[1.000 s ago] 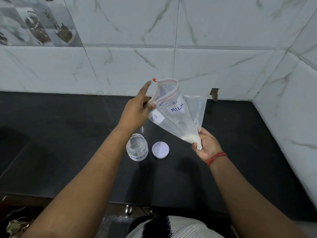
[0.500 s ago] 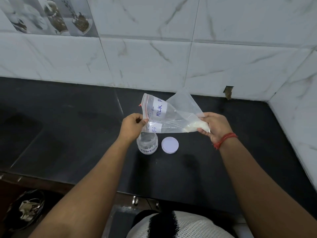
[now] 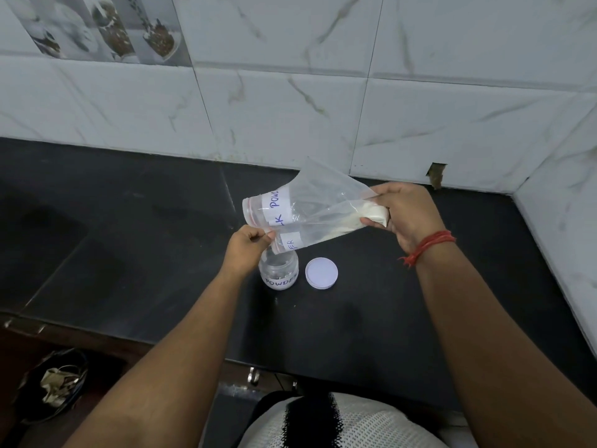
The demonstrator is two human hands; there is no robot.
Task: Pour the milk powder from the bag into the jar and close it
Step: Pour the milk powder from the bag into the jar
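Lying nearest the front edge of the black stone bench (image 3: 129, 253) is a white round plastic lid (image 3: 321, 273), set flat and just beside the small clear jar (image 3: 278, 270) with a handwritten label, which stands upright and uncapped to its left. Little or nothing can be made out inside the jar, so the pour is judged to be barely begun.

Just above the jar mouth the left hand (image 3: 246, 250) is seen with its fingers curled, pinching the red zip edge of the clear plastic bag (image 3: 310, 208) labelled as milk powder. The bag is held nearly level across the middle of the bench, its open mouth to the left and slightly lowered towards the jar. Farther back and to the right, the right hand (image 3: 403, 215), with a red thread at the wrist, is closed round the bag's bottom corner, where the white milk powder (image 3: 361, 218) is gathered in a lump; a thin trail of it is spread along the lower fold towards the mouth.

Several risks are judged from here. The bag mouth is wider than the jar opening and sits partly off it, so powder released in a rush could be spilled onto the bench. The soft film could fold and block the flow, then be emptied suddenly. The light jar is held by nothing and could be tipped by a brush of the left hand.
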